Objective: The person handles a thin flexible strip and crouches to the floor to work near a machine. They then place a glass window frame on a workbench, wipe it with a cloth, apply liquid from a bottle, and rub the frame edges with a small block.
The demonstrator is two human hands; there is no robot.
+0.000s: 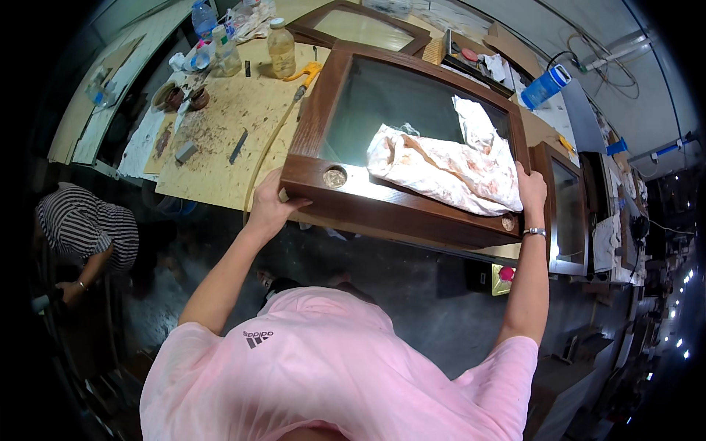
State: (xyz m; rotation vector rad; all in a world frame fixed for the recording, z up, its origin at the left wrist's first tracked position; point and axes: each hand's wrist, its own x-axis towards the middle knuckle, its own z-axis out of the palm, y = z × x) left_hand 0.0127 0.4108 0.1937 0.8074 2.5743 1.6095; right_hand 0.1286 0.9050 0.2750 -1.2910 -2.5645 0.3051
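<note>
Over the stained bench [220,140], my left hand [268,206] and right hand [531,192] clamp the glazed wooden frame [390,209] by its side rails, rag [441,165] on top; it looks heavy, stiff, and the glass fragile

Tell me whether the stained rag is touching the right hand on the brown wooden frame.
Touching. The head view shows the right hand gripping the brown wooden frame at its right corner, with the stained rag's edge lying directly against the fingers, no gap visible.

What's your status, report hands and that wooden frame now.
Left hand grips the frame at its near left corner. Right hand grips its right edge. Stained rag lies on the glass.
</note>
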